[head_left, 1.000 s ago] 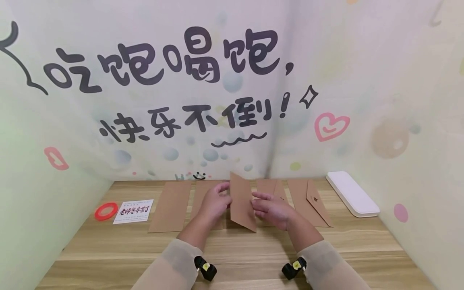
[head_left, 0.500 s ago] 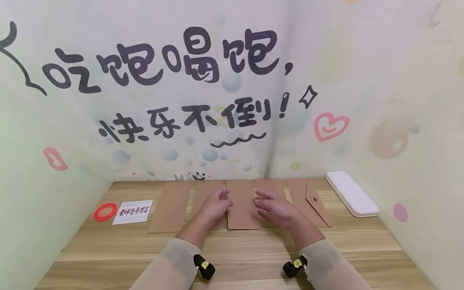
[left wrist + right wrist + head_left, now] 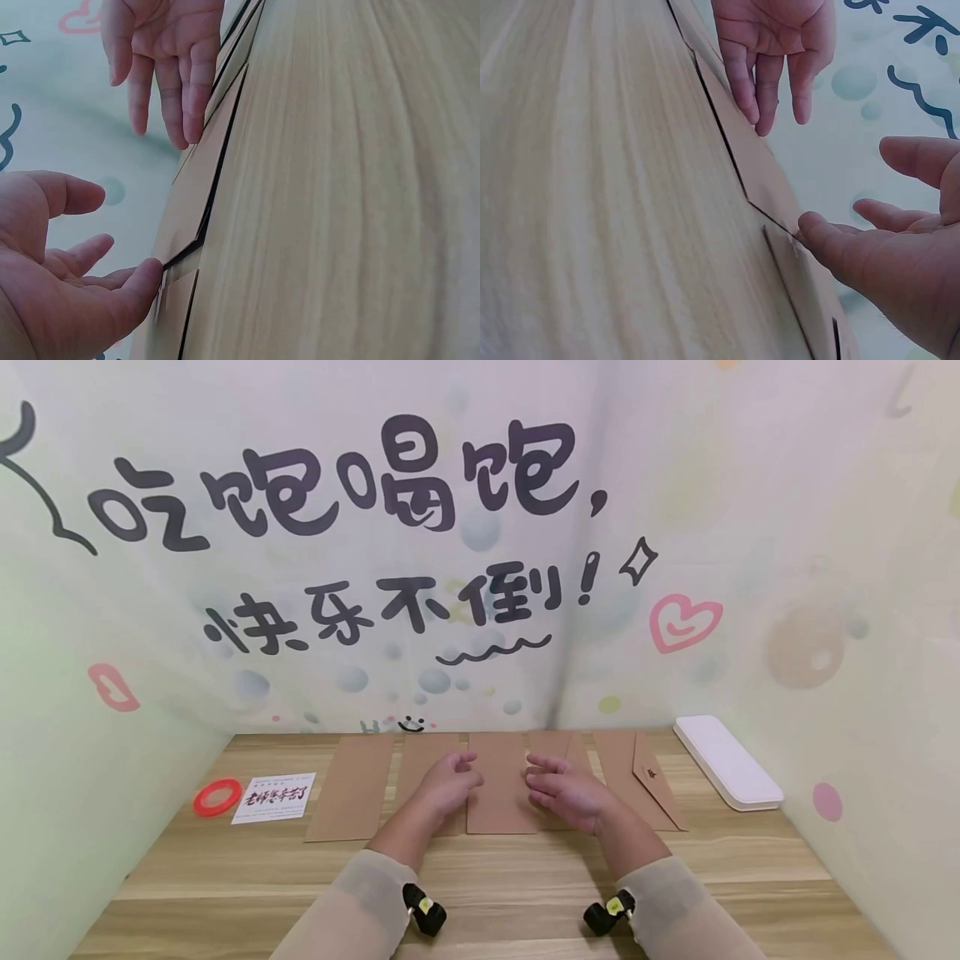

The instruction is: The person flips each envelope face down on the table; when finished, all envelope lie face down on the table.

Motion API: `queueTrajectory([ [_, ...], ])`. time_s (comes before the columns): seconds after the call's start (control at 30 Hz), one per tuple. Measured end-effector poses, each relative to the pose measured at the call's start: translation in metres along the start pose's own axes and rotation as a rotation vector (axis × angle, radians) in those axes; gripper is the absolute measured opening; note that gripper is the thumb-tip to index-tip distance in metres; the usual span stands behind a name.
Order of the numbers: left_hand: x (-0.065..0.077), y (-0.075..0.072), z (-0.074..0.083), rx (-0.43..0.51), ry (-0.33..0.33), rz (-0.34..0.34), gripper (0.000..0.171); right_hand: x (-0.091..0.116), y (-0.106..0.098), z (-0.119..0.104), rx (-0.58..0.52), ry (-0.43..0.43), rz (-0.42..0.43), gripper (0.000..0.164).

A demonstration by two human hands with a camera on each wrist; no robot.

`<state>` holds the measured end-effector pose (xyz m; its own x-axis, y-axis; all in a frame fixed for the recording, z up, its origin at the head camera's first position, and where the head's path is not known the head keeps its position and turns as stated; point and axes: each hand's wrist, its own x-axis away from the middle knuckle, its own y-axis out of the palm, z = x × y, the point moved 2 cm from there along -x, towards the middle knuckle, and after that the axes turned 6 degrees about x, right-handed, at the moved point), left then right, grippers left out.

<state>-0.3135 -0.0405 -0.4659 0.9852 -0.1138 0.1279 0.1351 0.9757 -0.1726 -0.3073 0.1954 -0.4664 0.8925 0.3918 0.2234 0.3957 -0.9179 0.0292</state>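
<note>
A plain brown paper envelope (image 3: 501,802) lies flat in the middle of a row of similar envelopes. Over its left edge hovers my left hand (image 3: 450,787), fingers loosely bent and holding nothing. My right hand (image 3: 570,792) is at its right edge, fingers spread and relaxed. In the left wrist view, the fingertips of my left hand (image 3: 71,300) are close to the envelope's corner; whether they touch it I cannot tell. The right wrist view has my right hand (image 3: 892,255) similarly beside the envelope (image 3: 746,157). Both hands partly hide the neighbouring envelopes.
Left of the middle are brown envelopes, one at the far left (image 3: 351,789). The rightmost envelope (image 3: 626,781) shows its slanted flap. A white card with red writing (image 3: 273,797) and a red ring (image 3: 218,797) lie left. A white case (image 3: 729,762) lies right.
The middle envelope stood tilted up between both hands a second ago and has come down flat on the table. Both hands have stayed nearly in place, now without hold of it.
</note>
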Motion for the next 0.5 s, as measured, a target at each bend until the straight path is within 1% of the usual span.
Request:
queueTrajectory([
  [0.1,0.001,0.003,0.002,0.014,0.028,0.014,0.059,0.003,-0.002,-0.004,0.001,-0.019,0.006,0.067],
  [0.2,0.003,0.011,0.007,0.041,0.068,0.020,0.055,0.005,-0.007,-0.009,0.008,-0.038,0.032,0.064],
  [0.27,0.005,0.020,0.011,0.062,0.088,0.006,0.052,0.008,-0.011,-0.012,0.018,-0.047,0.059,0.062],
  [0.33,0.007,0.030,0.016,0.089,0.095,-0.025,0.051,0.012,-0.015,-0.014,0.034,-0.050,0.075,0.061],
  [0.43,0.009,0.044,0.022,0.134,0.086,-0.073,0.052,0.019,-0.021,-0.015,0.065,-0.058,0.090,0.061],
  [0.5,0.010,0.051,0.025,0.162,0.077,-0.092,0.053,0.025,-0.027,-0.016,0.093,-0.063,0.097,0.062],
])
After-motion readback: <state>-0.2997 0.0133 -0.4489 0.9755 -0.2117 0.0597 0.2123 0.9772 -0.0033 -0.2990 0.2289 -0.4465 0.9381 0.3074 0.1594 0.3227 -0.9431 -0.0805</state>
